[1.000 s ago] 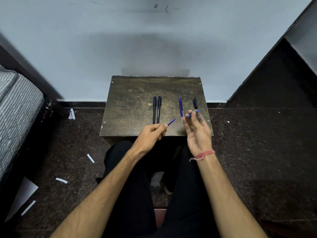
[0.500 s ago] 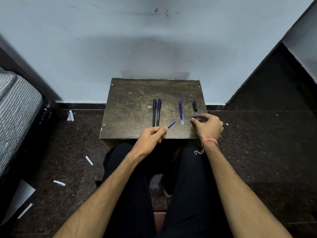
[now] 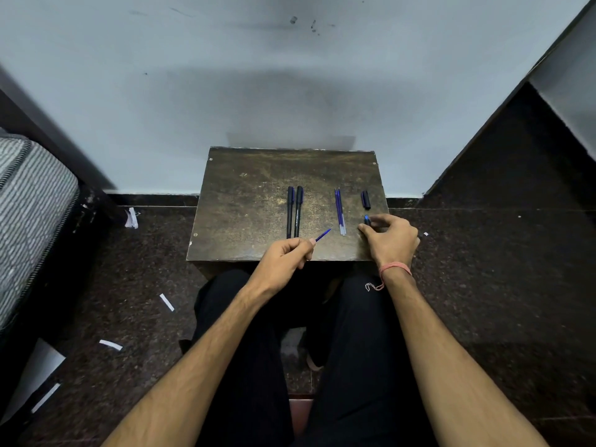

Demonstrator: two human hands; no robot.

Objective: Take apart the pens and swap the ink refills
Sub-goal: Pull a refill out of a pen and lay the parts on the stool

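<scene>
Two capped black pens (image 3: pixel 294 211) lie side by side on the small dark wooden table (image 3: pixel 251 201). Right of them lie two blue ink refills (image 3: pixel 339 210), close together. A black pen cap (image 3: pixel 365 199) lies near the table's right edge. My left hand (image 3: pixel 285 260) grips a blue pen part (image 3: pixel 323 235) whose tip points up and right, above the table's front edge. My right hand (image 3: pixel 388 237) rests at the table's right front corner, its fingertips pinching a small blue-tipped pen piece (image 3: pixel 367 219) just below the cap.
The table stands against a pale wall (image 3: pixel 290 75). A striped mattress (image 3: pixel 29 204) is at the left. White paper scraps (image 3: pixel 166 301) lie on the dark speckled floor. My legs in black trousers (image 3: pixel 258 350) are under the table's front edge.
My right hand turned palm down and lowered the small blue-tipped piece onto the table beside the cap. My left hand has kept hold of the blue part, almost still.
</scene>
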